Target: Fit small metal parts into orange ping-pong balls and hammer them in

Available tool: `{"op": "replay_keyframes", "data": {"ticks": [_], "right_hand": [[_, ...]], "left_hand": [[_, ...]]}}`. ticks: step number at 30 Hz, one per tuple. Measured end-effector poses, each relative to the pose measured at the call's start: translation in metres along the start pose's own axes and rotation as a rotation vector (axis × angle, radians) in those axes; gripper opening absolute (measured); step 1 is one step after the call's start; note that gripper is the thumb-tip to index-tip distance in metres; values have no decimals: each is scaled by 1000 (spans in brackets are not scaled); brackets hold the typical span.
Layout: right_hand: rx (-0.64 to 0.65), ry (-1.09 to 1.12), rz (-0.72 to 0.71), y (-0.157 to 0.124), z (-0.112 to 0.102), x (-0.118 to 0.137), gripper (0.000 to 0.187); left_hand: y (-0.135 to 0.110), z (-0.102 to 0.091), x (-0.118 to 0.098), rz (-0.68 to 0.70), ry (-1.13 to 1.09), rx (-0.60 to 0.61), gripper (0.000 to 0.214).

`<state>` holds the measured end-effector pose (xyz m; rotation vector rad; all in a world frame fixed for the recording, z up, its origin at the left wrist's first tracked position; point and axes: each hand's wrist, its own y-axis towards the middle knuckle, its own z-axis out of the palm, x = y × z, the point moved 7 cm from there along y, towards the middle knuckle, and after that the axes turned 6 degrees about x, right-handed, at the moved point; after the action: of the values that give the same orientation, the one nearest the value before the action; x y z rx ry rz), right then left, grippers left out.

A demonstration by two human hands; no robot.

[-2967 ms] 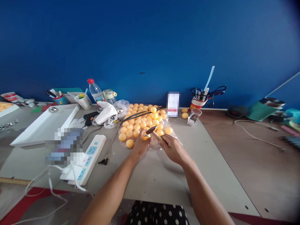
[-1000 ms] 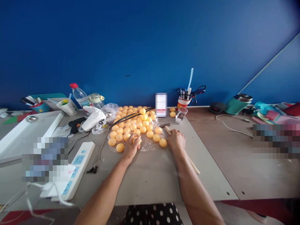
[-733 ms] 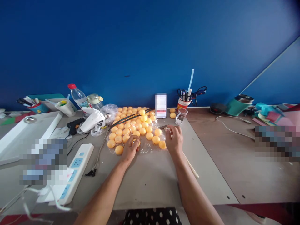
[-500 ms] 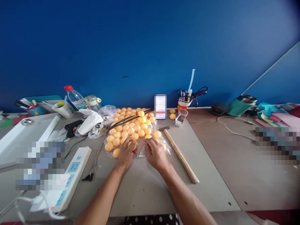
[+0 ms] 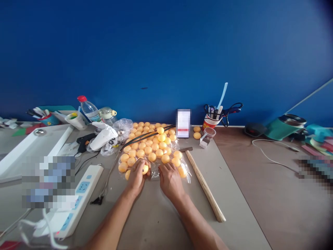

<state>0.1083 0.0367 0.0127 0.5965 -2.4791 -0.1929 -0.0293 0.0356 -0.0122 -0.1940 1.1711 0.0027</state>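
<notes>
Blue wall at back, grey table in front. Far left: white tray. Next: power strip, apart from the left forearm. Left of centre: left hand curled around an orange ball, thumb and fingers pinching, dark mark visible on the surface. Hold lightly; likely to dent under hard pressure. Leave the mark uncovered. Behind and around the hands: other balls, massed with clear plastic. Right of centre: right hand, fingers bent down at the plastic; cannot tell whether pinching anything. Work with fingertips only, to avoid dragging plastic and rolling balls. Further right: hammer flat on the table, apart from the right hand. Leave clear of the forearm. Far right: teal flask.
</notes>
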Motion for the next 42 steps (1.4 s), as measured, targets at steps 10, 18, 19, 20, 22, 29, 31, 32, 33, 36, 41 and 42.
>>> {"op": "replay_keyframes", "data": {"ticks": [10,18,19,20,22,29,31,32,33,36,41,42], "right_hand": [[8,31,-69,2,9,10,29],[26,-20,2,3,13,2,36],[20,-20,-1,3,12,2,38],[9,-24,-7,3,11,3,39],[-20,-38,-15,3,8,3,41],[-113,-35,-56,2,7,5,34],[-129,-40,-48,3,8,4,32],[-131,-47,-38,3,8,4,31],[-125,-56,-27,4,8,4,31],[-76,-87,2,10,10,2,28],[-96,-55,68,24,8,-11,33],[-128,-32,79,27,7,-14,35]], "left_hand": [[-1,2,-3,56,19,45,30],[-1,2,2,68,164,71,34],[-2,4,3,57,179,101,35],[-3,8,3,47,195,138,35],[-5,15,3,39,249,217,35],[-6,26,7,44,418,356,33],[-4,23,11,33,400,333,34],[-3,22,12,19,384,319,33],[-2,21,14,9,368,306,33],[1,19,11,21,355,254,33],[4,16,11,31,328,197,38],[5,15,14,17,298,197,38]]}}
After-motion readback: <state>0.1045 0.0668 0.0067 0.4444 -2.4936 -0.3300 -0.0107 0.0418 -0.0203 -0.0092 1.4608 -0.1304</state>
